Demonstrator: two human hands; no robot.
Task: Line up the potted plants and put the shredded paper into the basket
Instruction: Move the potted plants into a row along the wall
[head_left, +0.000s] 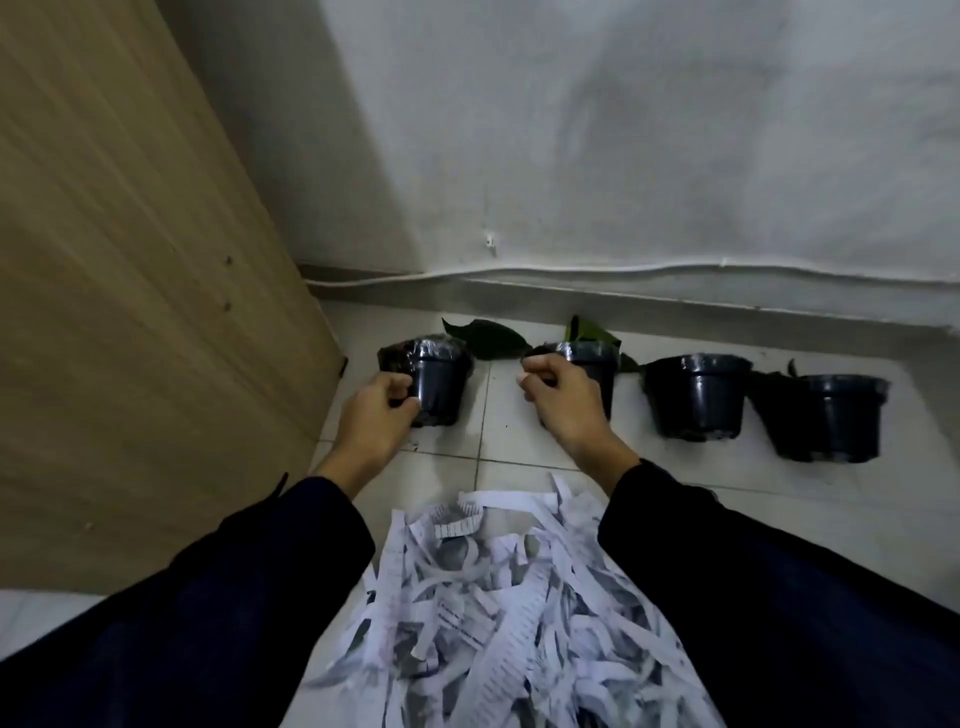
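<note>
Several black plastic pots stand in a row on the tiled floor along the wall. My left hand (382, 415) grips the leftmost pot (441, 384) by its left side. My right hand (558, 397) is closed on the rim of the second pot (597, 364), which has green leaves behind it. Two more pots (696, 397) (841, 418) stand to the right, untouched. A heap of white shredded paper (493, 613) lies on the floor between my dark sleeves. No basket is in view.
A wooden cabinet side (130, 312) rises close on the left, right beside the leftmost pot. A white wall with a cable (623, 271) along its base runs behind the pots. A dark leaf (491, 338) lies between the first two pots.
</note>
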